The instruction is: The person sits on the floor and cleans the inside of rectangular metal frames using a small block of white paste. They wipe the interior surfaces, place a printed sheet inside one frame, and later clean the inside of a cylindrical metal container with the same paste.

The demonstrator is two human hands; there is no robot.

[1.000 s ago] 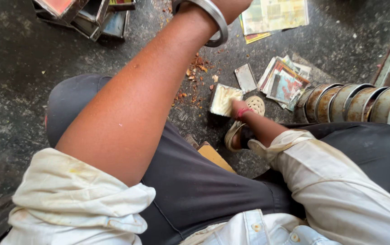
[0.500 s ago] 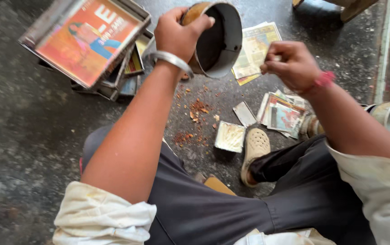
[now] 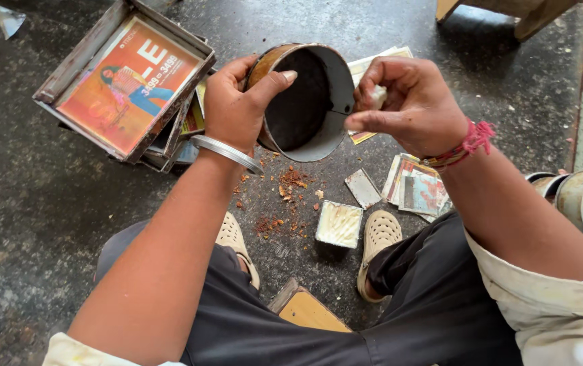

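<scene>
L hand (image 3: 237,108) gripped round tin (image 3: 302,91); R hand (image 3: 410,102) fingers pinched white wad (image 3: 377,97) at rim. Below: square tin (image 3: 337,225), paper scraps (image 3: 417,190), dark floor (image 3: 27,203).

My left hand (image 3: 237,108) is raised in front of me, fingers curled and thumb stretched to the right in a firm grip, its forearm running back toward my near left. My right hand (image 3: 410,105) is level with it, fingertips pinched together pointing left, wrist bent.
</scene>
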